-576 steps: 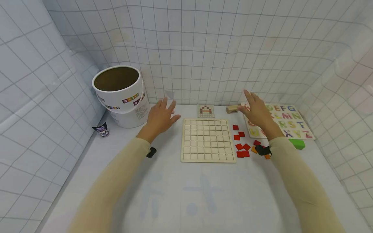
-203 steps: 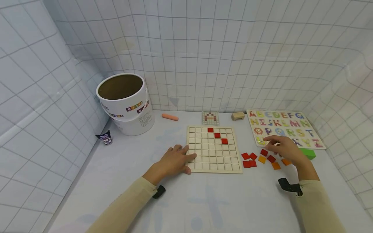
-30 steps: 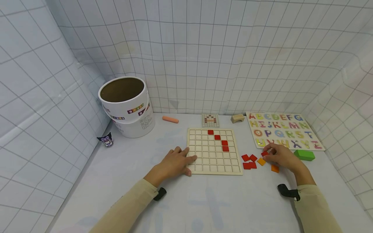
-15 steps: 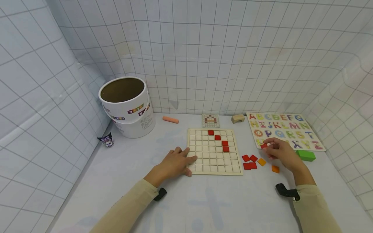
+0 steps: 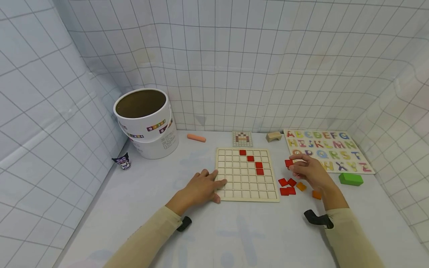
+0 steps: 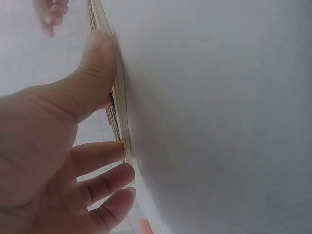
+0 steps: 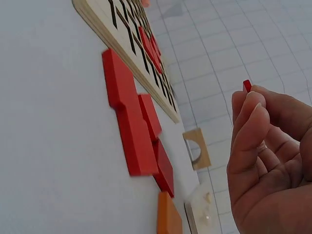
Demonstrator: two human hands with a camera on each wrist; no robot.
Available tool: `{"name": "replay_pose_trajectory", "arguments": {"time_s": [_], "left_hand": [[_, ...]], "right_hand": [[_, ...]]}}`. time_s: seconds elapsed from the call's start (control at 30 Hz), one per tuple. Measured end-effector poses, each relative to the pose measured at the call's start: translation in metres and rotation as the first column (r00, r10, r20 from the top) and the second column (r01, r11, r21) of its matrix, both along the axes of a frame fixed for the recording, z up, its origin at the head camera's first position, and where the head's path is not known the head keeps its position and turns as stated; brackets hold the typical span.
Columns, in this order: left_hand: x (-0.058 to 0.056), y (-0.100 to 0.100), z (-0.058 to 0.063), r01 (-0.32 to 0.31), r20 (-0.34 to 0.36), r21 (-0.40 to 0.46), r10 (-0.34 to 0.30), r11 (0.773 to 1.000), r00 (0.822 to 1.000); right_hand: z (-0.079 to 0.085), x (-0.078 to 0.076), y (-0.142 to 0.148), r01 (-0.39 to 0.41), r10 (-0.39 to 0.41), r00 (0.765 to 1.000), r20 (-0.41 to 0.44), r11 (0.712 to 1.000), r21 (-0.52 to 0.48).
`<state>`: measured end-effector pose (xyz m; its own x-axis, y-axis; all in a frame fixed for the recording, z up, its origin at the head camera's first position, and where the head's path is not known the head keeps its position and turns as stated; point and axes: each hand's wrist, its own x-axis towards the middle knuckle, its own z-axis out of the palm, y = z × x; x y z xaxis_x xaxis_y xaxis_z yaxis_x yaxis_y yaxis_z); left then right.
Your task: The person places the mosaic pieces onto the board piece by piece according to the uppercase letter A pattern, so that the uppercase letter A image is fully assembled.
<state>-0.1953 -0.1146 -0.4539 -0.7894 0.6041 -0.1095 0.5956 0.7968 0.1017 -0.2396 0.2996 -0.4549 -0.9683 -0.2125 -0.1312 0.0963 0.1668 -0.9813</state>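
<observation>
My right hand (image 5: 312, 173) pinches a red square tile (image 5: 288, 163) between thumb and fingertips, raised over the table to the right of the grid board. In the right wrist view the same tile (image 7: 247, 86) pokes out past the fingertips. The wooden grid board (image 5: 238, 188) lies flat, with several red tiles (image 5: 259, 171) set in cells of its upper right part. At its left edge rests my left hand (image 5: 198, 187), fingers spread, forefinger over the board. Loose red tiles (image 5: 284, 191) and orange tiles (image 5: 301, 186) lie between board and right hand.
Behind the board lies a pattern card (image 5: 242, 139), flanked by an orange stick (image 5: 196, 138) and a wooden arch block (image 5: 273, 136). An alphabet board (image 5: 348, 149) and green block (image 5: 350, 179) are at right. A white bucket (image 5: 147, 130) and small figure (image 5: 123, 162) stand left.
Several red tiles have come onto the board since the earliest frame. Over the last second my right hand picked up a red tile and carried it leftward; my left hand stayed put.
</observation>
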Motion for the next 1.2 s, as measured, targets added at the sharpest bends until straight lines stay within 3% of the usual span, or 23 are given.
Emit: {"name": "replay_pose_trajectory", "arguments": {"time_s": [0.33,0.63,0.97,1.2], "left_hand": [[0.000,0.000,-0.002,-0.003,-0.001,-0.002,0.003,1.000,1.000],[0.000,-0.001,-0.003,0.004,-0.010,0.011,-0.004,1.000,1.000],[0.000,-0.001,-0.003,0.005,-0.006,0.008,-0.004,1.000,1.000],[-0.001,-0.001,-0.002,0.007,-0.005,0.005,-0.007,1.000,1.000]], "right_hand": [[-0.011,0.000,-0.052,-0.103,0.094,0.990,0.107,0.992,0.077],[-0.018,0.003,-0.073,-0.191,0.181,0.981,0.065,0.962,0.197],[-0.016,0.003,-0.083,-0.182,0.182,0.983,0.039,0.899,0.397],[-0.018,0.003,-0.085,-0.163,0.178,0.984,0.010,0.875,0.456]]}}
